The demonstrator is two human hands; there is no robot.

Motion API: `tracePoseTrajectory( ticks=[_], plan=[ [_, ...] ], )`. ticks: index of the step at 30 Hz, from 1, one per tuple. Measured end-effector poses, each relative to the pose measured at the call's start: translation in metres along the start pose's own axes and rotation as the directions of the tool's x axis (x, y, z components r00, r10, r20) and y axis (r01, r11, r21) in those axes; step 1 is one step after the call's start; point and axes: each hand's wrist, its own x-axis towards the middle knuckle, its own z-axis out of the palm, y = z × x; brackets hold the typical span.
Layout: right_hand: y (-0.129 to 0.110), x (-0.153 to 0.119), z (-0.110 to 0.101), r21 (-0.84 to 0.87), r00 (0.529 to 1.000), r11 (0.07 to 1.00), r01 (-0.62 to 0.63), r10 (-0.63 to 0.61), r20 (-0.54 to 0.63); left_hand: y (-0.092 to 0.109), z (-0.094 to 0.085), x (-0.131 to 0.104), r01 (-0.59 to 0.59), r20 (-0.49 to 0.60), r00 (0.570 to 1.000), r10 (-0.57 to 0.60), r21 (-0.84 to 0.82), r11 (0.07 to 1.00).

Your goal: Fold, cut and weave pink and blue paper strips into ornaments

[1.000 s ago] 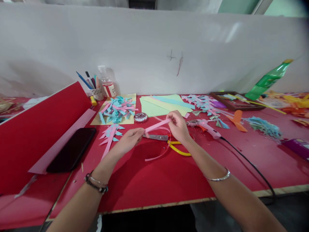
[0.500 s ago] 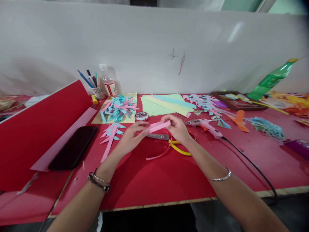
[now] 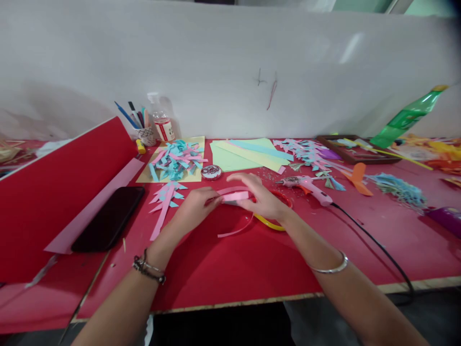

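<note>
A folded pink paper strip [image 3: 235, 196] is pinched at its left end by my left hand [image 3: 196, 207], with thumb and fingers together. My right hand [image 3: 264, 199] is around the strip's other end, its thumb and fingers apart; the thumb is at the strip's lower edge, and whether it touches is unclear. Below the hands lie scissors [image 3: 268, 223] with yellow handles, their blades mostly hidden behind the strip and my right hand. A narrow curled pink strip [image 3: 234, 234] rests on the red tabletop [image 3: 230, 274] in front of them.
To the right lies a pink glue gun [image 3: 306, 185] with a black cord. A black phone [image 3: 108, 218] is at the left, near a fringed pink-and-blue paper piece [image 3: 167, 199]. Behind are a pile of paper bits [image 3: 178, 161], a round tin [image 3: 211, 172] and green sheets [image 3: 232, 161].
My right hand has loosened from its pinch on the strip, its fingers spreading apart and shifting slightly. My left hand still pinches the strip, which has come a little lower.
</note>
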Motion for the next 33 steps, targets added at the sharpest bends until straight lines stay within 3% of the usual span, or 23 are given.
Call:
tracePoseTrajectory(
  ticks=[3,7,9,11,13,17,21,24,27,30,33],
  plan=[
    [-0.001,-0.001,-0.002,-0.011,0.992,0.999,-0.031,0.032,0.122,-0.005,0.001,0.001,-0.065,0.013,0.998,0.065,-0.003,0.998],
    [-0.001,0.001,0.000,0.231,0.993,0.973,-0.009,-0.018,0.117,-0.011,0.002,0.002,-0.002,0.015,1.000,0.001,0.100,0.995],
    [-0.002,0.002,0.005,0.114,1.000,0.993,-0.010,0.007,0.020,-0.011,0.002,0.002,0.036,0.027,0.999,-0.040,0.122,0.992],
    [-0.004,0.002,0.012,-0.114,0.998,0.993,-0.023,0.017,-0.053,-0.010,0.002,0.001,0.009,0.058,0.998,-0.015,0.098,0.995],
    [-0.005,0.002,0.019,-0.258,1.000,0.966,-0.007,-0.001,-0.030,-0.006,0.003,0.001,-0.056,0.095,0.994,0.051,0.055,0.997],
    [-0.003,0.003,0.024,-0.227,0.996,0.974,0.008,0.011,0.084,0.002,0.002,-0.001,-0.078,0.073,0.994,0.082,-0.054,0.995],
    [0.001,0.004,0.019,-0.143,0.993,0.989,-0.045,0.061,0.104,0.001,0.002,-0.003,0.036,0.017,0.999,-0.033,-0.210,0.977],
    [0.003,0.005,0.018,-0.158,0.996,0.984,-0.079,0.085,0.032,-0.003,0.005,-0.003,0.144,0.021,0.989,-0.144,-0.292,0.946],
    [0.004,0.005,0.020,-0.196,0.986,0.973,-0.119,0.093,-0.138,-0.003,0.009,-0.004,0.213,0.057,0.977,-0.208,-0.401,0.891],
    [0.004,0.006,0.022,-0.212,0.948,0.960,-0.182,0.114,-0.297,0.004,0.010,-0.005,0.227,0.123,0.974,-0.192,-0.445,0.866],
    [0.004,0.006,0.022,-0.186,0.920,0.955,-0.231,0.153,-0.360,0.008,0.011,-0.004,0.223,0.189,0.970,-0.151,-0.459,0.860]
  ],
)
